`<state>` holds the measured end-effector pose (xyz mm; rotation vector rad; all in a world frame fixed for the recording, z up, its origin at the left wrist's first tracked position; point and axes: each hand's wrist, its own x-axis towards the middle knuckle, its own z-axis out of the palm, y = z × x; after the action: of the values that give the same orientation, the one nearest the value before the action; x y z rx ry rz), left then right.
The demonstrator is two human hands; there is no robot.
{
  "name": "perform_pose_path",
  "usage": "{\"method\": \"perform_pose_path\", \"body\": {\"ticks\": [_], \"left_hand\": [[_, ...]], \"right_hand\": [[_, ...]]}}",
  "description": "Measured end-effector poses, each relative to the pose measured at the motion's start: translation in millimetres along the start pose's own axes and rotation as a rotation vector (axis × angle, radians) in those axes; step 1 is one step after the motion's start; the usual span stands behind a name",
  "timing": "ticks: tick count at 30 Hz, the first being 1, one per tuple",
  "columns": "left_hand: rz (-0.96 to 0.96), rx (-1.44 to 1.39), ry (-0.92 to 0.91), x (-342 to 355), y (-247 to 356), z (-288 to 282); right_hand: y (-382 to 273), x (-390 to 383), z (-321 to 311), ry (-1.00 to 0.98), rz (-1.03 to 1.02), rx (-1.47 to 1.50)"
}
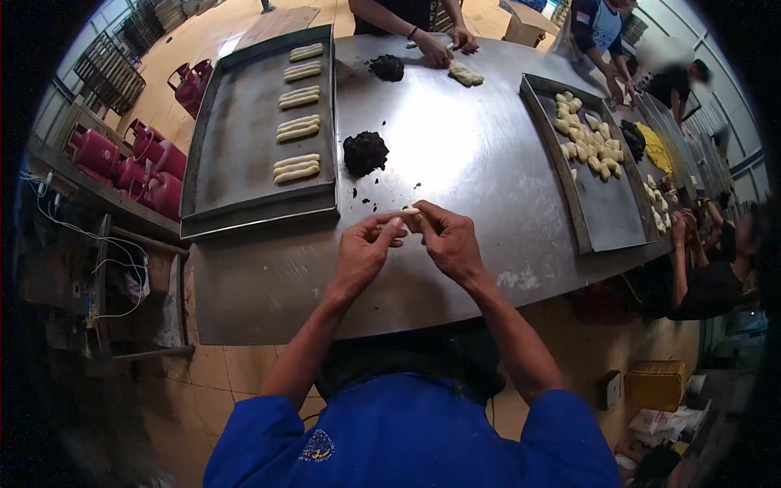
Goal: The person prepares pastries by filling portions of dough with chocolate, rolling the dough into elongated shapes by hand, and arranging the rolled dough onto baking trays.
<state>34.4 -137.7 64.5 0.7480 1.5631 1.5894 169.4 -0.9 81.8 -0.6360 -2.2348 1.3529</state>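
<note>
Between the fingertips of my left hand (365, 253) and my right hand (450, 245) is a small piece of pale dough (409, 211). Both hands pinch it just above the metal table, near its front edge. My fingers cover most of the piece; some dark stuff seems to show by the right fingertips. Beyond my hands sits a dark, crumbly lump of filling (366, 154), with crumbs strewn around it. To the left, a large metal tray (236, 122) holds several groups of pale dough strips (297, 168) along its right side.
A second tray (606, 232) with many small dough pieces (590, 138) stands at the right. Across the table, a co-worker's hands (439, 50) are near dough (465, 74) and another dark lump (386, 67). Red gas cylinders (159, 191) stand left. Other people work along the right side.
</note>
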Motion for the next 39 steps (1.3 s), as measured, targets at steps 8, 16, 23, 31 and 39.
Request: {"method": "perform_pose_path", "body": {"ticks": [8, 16, 23, 31, 39], "left_hand": [[-0.001, -0.028, -0.171, 18.2, 14.1, 2.3], [-0.214, 0.152, -0.453, 41.4, 26.4, 22.1], [0.034, 1.166, -0.473, 103.3, -40.0, 44.9], [0.008, 1.015, -0.45, 102.4, -45.6, 28.5], [-0.097, 1.063, -0.517, 119.9, -50.6, 33.7]], "right_hand": [[-32.3, -15.3, -25.8, -0.104, 0.041, -0.025], [-1.2, -8.2, -70.7, -0.308, 0.264, -0.033], [85.1, 12.8, -68.0, -0.394, 0.419, -0.584], [109.6, -13.5, -95.1, -0.207, 0.482, -0.572], [101.1, -5.4, -93.3, -0.236, 0.468, -0.554]]}}
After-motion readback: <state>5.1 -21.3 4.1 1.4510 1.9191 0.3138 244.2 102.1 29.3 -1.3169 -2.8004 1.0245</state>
